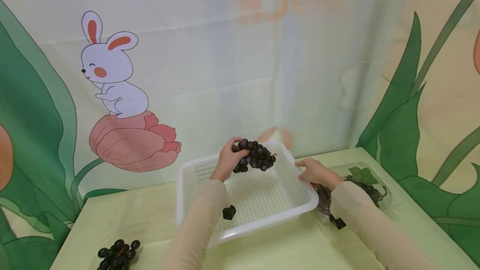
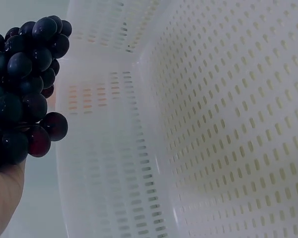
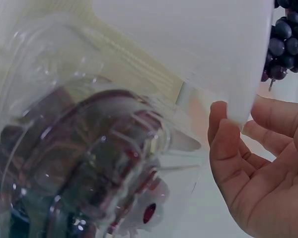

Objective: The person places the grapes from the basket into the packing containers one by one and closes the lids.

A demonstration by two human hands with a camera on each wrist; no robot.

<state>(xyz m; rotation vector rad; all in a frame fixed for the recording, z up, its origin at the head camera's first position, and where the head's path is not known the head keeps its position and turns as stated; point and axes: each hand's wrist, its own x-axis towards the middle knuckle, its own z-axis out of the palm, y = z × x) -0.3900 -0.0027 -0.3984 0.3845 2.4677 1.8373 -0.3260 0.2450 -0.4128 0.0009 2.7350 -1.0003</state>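
A bunch of dark grapes (image 1: pixel 256 155) hangs over the far part of a white perforated plastic basket (image 1: pixel 262 195). My left hand (image 1: pixel 230 157) grips the bunch from its left side; in the left wrist view the grapes (image 2: pixel 25 84) hide most of the fingers. My right hand (image 1: pixel 316 172) pinches the basket's right rim. In the right wrist view the thumb and fingers of the right hand (image 3: pixel 268 168) lie on both sides of the basket rim (image 3: pixel 243 94). The basket floor shows bare mesh in the left wrist view.
Right of the basket stands a clear plastic clamshell box (image 3: pixel 89 148) with dark contents, partly under my right forearm. A green leaf (image 1: pixel 363 175) lies on top there. Another bunch of dark grapes (image 1: pixel 118 255) lies at the table's front left. A printed cloth (image 1: pixel 210 74) hangs behind.
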